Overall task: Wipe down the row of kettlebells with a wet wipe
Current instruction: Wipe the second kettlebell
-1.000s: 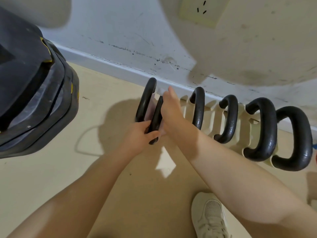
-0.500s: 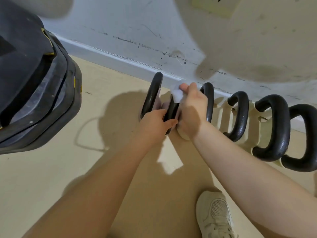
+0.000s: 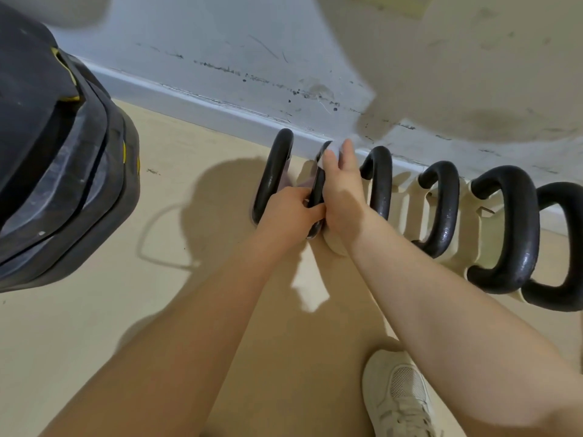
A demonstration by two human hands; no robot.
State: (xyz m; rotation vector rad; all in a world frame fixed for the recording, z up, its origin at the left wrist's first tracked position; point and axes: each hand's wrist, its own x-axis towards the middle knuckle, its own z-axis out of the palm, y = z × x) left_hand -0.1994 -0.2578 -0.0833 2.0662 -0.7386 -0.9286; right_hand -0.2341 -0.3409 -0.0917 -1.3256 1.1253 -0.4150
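— Supporting surface?
— A pale beige floor (image 3: 94, 342), meeting a white baseboard (image 3: 202, 105) along the wall.

— Items resting on it?
— A row of kettlebells (image 3: 441, 209) with black handles and cream bodies, set just beside the baseboard. A dark stack of mats (image 3: 63, 171) stands at the left, well apart from the row. A white sneaker (image 3: 397, 395) is planted near the bottom edge.

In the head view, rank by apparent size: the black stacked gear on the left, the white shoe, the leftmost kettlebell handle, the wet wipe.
1. Black stacked gear, largest by far.
2. White shoe, though it is cut off by the frame edge and nearer the camera.
3. Leftmost kettlebell handle.
4. Wet wipe, only a scrap showing above the right hand.
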